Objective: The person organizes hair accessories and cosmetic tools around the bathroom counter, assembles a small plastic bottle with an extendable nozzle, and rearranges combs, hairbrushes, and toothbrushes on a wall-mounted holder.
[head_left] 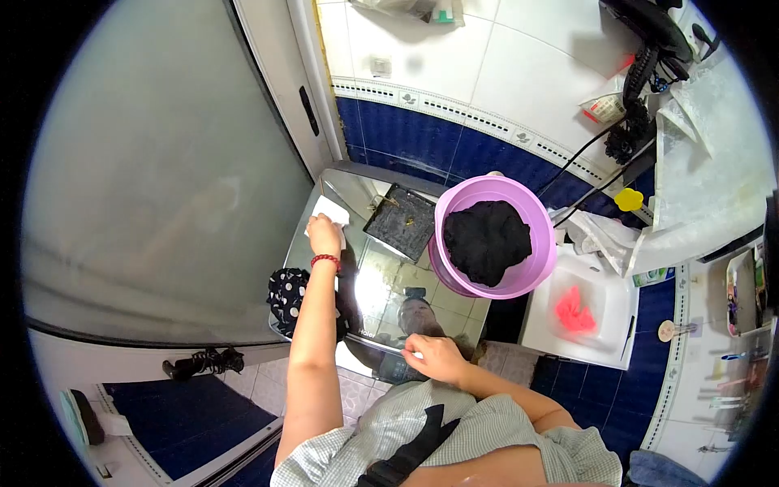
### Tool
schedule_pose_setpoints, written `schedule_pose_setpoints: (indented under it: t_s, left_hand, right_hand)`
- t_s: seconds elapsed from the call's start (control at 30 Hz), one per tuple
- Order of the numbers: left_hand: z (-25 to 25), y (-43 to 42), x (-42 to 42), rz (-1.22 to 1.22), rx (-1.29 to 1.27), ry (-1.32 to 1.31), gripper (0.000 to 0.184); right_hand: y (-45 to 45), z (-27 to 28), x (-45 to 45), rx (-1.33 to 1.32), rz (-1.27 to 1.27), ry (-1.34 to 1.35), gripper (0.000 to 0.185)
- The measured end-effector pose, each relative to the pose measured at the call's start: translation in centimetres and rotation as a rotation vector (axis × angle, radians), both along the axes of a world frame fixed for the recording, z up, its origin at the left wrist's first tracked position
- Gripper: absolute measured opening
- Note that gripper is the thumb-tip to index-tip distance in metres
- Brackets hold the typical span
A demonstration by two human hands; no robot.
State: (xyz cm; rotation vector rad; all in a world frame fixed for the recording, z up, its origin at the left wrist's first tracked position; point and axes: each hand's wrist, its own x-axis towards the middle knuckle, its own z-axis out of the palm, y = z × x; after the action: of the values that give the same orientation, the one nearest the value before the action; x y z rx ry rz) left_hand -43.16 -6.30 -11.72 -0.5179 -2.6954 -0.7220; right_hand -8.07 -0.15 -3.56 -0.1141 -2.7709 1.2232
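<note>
My left hand (325,235), with a red bracelet at the wrist, is closed on a white cloth (333,210) against the far left part of a glossy washing machine lid (381,280). My right hand (436,358) rests at the lid's front edge with its fingers curled; a small white bit shows at the fingertips, too small to name. Beside my left forearm lies a black polka-dot fabric (288,299). A dark square tray (401,221) sits at the back of the lid. To its right, a pink basin (535,235) holds black cloth (487,242).
At the right is a white sink (544,325) with a pink-red cloth (574,310) in it. A frosted glass door (162,162) stands on the left. Cables and a hair dryer (649,28) hang at the upper right, near a yellow flower-shaped object (628,200).
</note>
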Motion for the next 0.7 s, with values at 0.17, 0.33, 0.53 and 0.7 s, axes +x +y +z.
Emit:
schedule_pose_setpoints:
  t_s: [0.17, 0.33, 0.53, 0.7]
  left_hand:
    - [0.8, 1.3, -0.9, 0.13, -0.155, -0.169, 0.036]
    - [3.1, 0.6, -0.8, 0.125, -0.113, -0.335, 0.046]
    - [3.6, -2.6, 0.5, -0.019, 0.244, -0.564, 0.048]
    - [9.7, -6.4, 11.9, -0.508, 0.887, -1.071, 0.032]
  right_hand:
    - [-0.4, 1.0, 0.2, 0.002, 0.014, 0.013, 0.017]
    - [-0.2, 1.2, 1.5, 0.026, 0.007, 0.039, 0.016]
    - [1.1, 1.7, 2.7, 0.022, -0.077, 0.083, 0.016]
    - [3.3, 3.5, -0.6, -0.153, -0.235, 0.188, 0.017]
